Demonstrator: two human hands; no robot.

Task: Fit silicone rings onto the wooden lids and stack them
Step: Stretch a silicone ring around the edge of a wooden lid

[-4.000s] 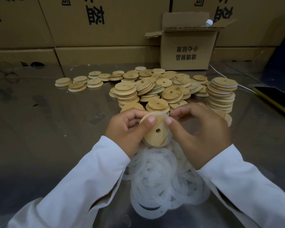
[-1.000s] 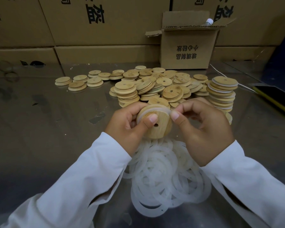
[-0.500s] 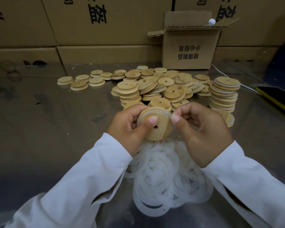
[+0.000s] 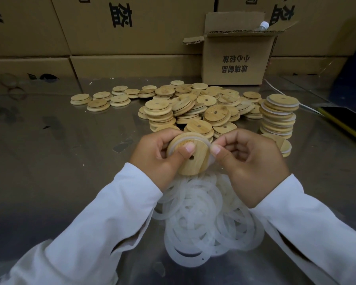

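Above shiny table [image 4: 49,161] (cartons [image 4: 132,27] behind): left grip [image 4: 156,157] curled round lid [image 4: 197,162], right grip [image 4: 249,163] pinching ring [image 4: 201,139].

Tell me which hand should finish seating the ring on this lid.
Right. The right hand pinches the silicone ring at the right edge of the wooden lid, where it hangs loose; the left hand grips the lid.

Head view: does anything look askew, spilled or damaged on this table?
Nothing spilled. The stack of ringed lids at right is uneven, its lids offset sideways, so it might topple. The small carton behind has a ragged, torn flap. The ring on the held lid is only partly seated: mid-fit, no fault.
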